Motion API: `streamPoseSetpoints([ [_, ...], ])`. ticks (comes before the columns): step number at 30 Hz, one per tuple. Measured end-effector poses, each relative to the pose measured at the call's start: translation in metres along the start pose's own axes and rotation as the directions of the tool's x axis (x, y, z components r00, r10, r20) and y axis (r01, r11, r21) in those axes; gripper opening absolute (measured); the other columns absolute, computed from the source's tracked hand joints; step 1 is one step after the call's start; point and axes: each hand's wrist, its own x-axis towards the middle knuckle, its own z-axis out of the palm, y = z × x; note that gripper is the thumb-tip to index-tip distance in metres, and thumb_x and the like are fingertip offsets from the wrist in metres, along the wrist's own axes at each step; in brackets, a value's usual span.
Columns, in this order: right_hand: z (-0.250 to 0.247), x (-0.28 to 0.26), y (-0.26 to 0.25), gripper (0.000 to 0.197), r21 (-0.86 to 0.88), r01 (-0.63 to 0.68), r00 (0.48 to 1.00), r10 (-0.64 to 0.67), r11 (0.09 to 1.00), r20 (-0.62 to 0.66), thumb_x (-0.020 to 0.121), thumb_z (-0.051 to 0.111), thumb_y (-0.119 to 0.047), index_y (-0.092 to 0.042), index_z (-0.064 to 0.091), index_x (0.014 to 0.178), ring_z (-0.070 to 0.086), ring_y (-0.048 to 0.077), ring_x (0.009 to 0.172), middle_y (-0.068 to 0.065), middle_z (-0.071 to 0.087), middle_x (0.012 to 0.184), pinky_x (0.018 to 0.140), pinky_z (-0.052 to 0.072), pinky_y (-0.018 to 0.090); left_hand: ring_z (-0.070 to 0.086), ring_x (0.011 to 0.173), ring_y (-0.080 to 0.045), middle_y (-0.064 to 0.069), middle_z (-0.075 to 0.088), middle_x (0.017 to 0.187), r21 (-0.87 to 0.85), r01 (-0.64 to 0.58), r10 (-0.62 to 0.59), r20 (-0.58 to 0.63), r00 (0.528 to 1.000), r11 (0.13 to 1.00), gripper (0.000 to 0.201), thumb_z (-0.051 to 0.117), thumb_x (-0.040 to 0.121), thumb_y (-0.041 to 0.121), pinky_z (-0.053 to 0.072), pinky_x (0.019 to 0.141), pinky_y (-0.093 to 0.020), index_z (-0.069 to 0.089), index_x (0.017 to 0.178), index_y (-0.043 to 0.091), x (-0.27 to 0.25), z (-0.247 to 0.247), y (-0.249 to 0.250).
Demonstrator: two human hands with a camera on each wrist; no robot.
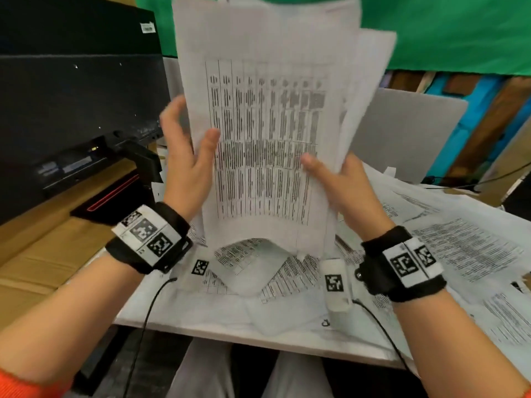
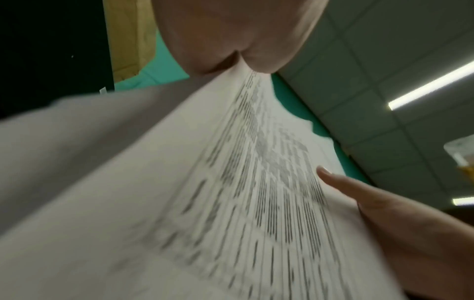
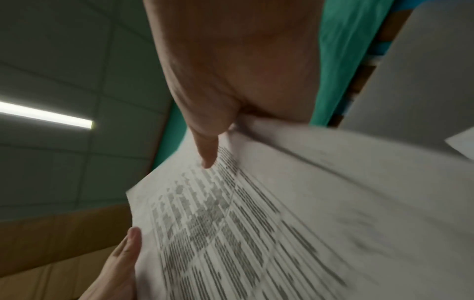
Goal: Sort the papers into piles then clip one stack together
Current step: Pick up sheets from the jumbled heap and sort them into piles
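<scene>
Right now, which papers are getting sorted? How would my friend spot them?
Start at the white table strewn with printed sheets, then look up between the two hands. The upright bundle of white table-printed papers is there, left hand and right hand gripping its sides. It alone is lifted; the rest lie flat.

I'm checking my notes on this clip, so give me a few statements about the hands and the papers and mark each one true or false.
1. Both hands hold the raised stack of papers. True.
2. The front sheet shows a printed table. True.
3. The left hand rests flat on the desk. False: it grips the stack's left edge, thumb on the front.
4. A clip already binds the stack. False: none is visible.
5. More printed sheets lie on the desk below. True.
</scene>
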Motion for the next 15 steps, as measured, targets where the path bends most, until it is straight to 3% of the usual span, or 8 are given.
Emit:
streamPoseSetpoints([
  [1,-0.003,0.000,-0.008,0.030,0.041,0.008,1.000,-0.007,0.999,-0.022,0.087,0.070,-0.037,-0.024,0.066,0.113,0.072,0.015,0.101,0.001,0.074,0.111,0.091,0.057,0.042,0.051,0.126,-0.018,-0.010,0.033,0.142,-0.064,-0.017,0.017,0.010,1.000,0.998,0.057,0.049,0.097,0.010,0.047,0.102,-0.032,0.012,0.138,-0.004,0.005,-0.002,0.003],
  [3,-0.007,-0.002,-0.021,0.025,0.174,0.023,0.998,-0.011,0.984,-0.068,0.085,0.073,-0.030,-0.022,0.069,0.109,0.072,0.016,0.101,0.002,0.076,0.107,0.089,0.058,0.037,0.052,0.127,-0.025,-0.018,0.032,0.146,-0.130,0.047,-0.044,0.032,0.999,0.990,0.067,0.056,0.093,0.025,0.048,0.102,-0.038,0.013,0.138,0.002,0.013,-0.006,0.005],
  [5,-0.006,-0.003,-0.028,0.023,0.273,0.040,0.997,-0.022,0.961,-0.068,0.086,0.072,-0.020,-0.019,0.067,0.109,0.072,0.012,0.101,-0.003,0.076,0.104,0.087,0.057,0.028,0.056,0.120,-0.018,-0.013,0.047,0.134,-0.089,0.110,-0.105,0.065,0.992,0.990,0.061,0.060,0.088,0.039,0.049,0.100,-0.038,0.028,0.130,0.009,0.018,-0.006,0.008],
  [8,0.003,0.003,-0.035,0.026,0.285,0.039,0.997,-0.016,0.958,-0.082,0.082,0.077,-0.019,-0.018,0.066,0.105,0.072,0.006,0.096,-0.008,0.077,0.096,0.082,0.055,0.020,0.060,0.112,-0.011,0.002,0.059,0.118,-0.074,0.142,-0.130,0.157,0.979,0.987,0.041,0.060,0.082,0.042,0.050,0.098,-0.038,0.046,0.116,0.024,0.016,0.008,0.018],
  [11,0.003,0.013,-0.028,0.056,0.347,0.001,0.995,0.035,0.938,-0.098,0.076,0.082,-0.030,-0.008,0.060,0.122,0.070,0.019,0.106,0.006,0.073,0.114,0.095,0.055,0.039,0.059,0.117,-0.016,-0.002,0.062,0.124,-0.197,0.232,-0.200,0.170,0.965,0.953,0.048,0.061,0.082,0.045,0.047,0.102,-0.044,0.052,0.123,0.020,0.021,0.009,0.006],
  [12,0.002,0.014,-0.019,0.060,0.359,-0.033,0.996,0.060,0.933,-0.066,0.075,0.082,-0.033,-0.008,0.059,0.125,0.068,0.023,0.110,0.009,0.071,0.118,0.099,0.052,0.044,0.059,0.118,-0.018,-0.003,0.061,0.127,-0.190,0.343,-0.300,0.221,0.928,0.920,0.060,0.063,0.079,0.051,0.045,0.103,-0.047,0.051,0.128,0.018,0.019,0.004,-0.003],
  [13,0.002,0.012,-0.005,0.066,0.348,-0.098,0.995,0.105,0.932,0.000,0.073,0.082,-0.037,-0.010,0.058,0.128,0.066,0.023,0.115,0.008,0.070,0.122,0.104,0.047,0.047,0.059,0.118,-0.018,-0.001,0.061,0.128,-0.121,0.473,-0.421,0.305,0.855,0.873,0.071,0.066,0.072,0.061,0.045,0.103,-0.049,0.051,0.130,0.023,0.014,-0.001,-0.015],
  [15,0.006,0.000,0.026,0.076,0.210,-0.275,0.959,0.252,0.938,0.132,0.068,0.083,-0.047,-0.018,0.055,0.132,0.058,0.017,0.123,0.002,0.065,0.131,0.113,0.038,0.044,0.058,0.118,-0.015,0.004,0.060,0.131,0.142,0.626,-0.604,0.492,0.628,0.767,0.083,0.067,0.058,0.075,0.043,0.104,-0.050,0.053,0.128,0.033,-0.008,-0.008,-0.038],
])
